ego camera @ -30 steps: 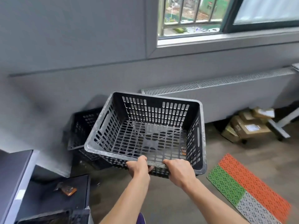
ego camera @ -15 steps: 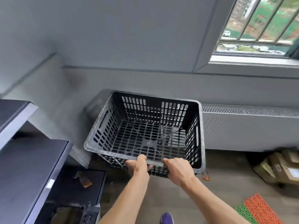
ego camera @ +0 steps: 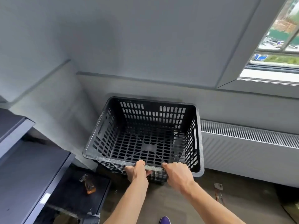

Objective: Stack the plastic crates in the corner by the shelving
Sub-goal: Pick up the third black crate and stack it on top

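A black slotted plastic crate (ego camera: 145, 135) hangs in front of me, its mouth facing up and its far wall close to the grey wall in the corner. My left hand (ego camera: 137, 171) and my right hand (ego camera: 177, 174) both grip its near rim, side by side. Beneath the near edge, a dark piece of another crate (ego camera: 158, 179) shows; the rest of it is hidden by the crate I hold. The held crate is empty.
Dark shelving (ego camera: 24, 167) fills the left side, with a small orange object (ego camera: 88, 185) on its low shelf. A white radiator (ego camera: 249, 143) runs along the wall at the right, under a window (ego camera: 278, 46). My purple shoe (ego camera: 164, 220) is on the floor.
The view has swung left toward the corner and the crate has come close to the wall, over the crate on the floor. The coloured mat and boxes have left the view.
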`<state>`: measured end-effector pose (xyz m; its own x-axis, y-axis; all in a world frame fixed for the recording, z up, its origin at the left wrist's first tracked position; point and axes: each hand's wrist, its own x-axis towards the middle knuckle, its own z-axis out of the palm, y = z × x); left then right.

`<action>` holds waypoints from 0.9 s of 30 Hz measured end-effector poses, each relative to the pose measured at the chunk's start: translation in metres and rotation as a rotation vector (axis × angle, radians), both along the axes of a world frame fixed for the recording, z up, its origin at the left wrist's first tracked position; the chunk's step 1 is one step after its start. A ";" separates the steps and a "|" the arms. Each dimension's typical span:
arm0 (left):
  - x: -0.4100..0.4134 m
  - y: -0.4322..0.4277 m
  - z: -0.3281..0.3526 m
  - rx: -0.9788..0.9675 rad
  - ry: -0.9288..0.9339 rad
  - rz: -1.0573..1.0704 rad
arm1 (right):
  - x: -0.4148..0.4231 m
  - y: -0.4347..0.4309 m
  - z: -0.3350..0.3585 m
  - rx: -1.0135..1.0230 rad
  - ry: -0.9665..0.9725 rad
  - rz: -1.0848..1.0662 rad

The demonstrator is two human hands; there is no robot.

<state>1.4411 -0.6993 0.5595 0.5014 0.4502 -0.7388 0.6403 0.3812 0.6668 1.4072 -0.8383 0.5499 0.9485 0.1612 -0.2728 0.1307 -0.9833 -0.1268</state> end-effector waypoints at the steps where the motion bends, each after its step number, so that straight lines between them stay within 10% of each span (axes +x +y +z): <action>1: 0.006 -0.002 -0.001 -0.003 -0.004 0.003 | 0.007 -0.003 -0.003 0.005 -0.001 0.005; 27: 0.126 0.042 -0.045 -0.056 0.034 -0.032 | 0.126 0.038 -0.031 -0.011 0.067 -0.018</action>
<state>1.5667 -0.6575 0.5143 0.4890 0.3917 -0.7794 0.6750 0.3961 0.6225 1.5327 -0.8006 0.5186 0.9307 0.1410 -0.3374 0.1047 -0.9868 -0.1236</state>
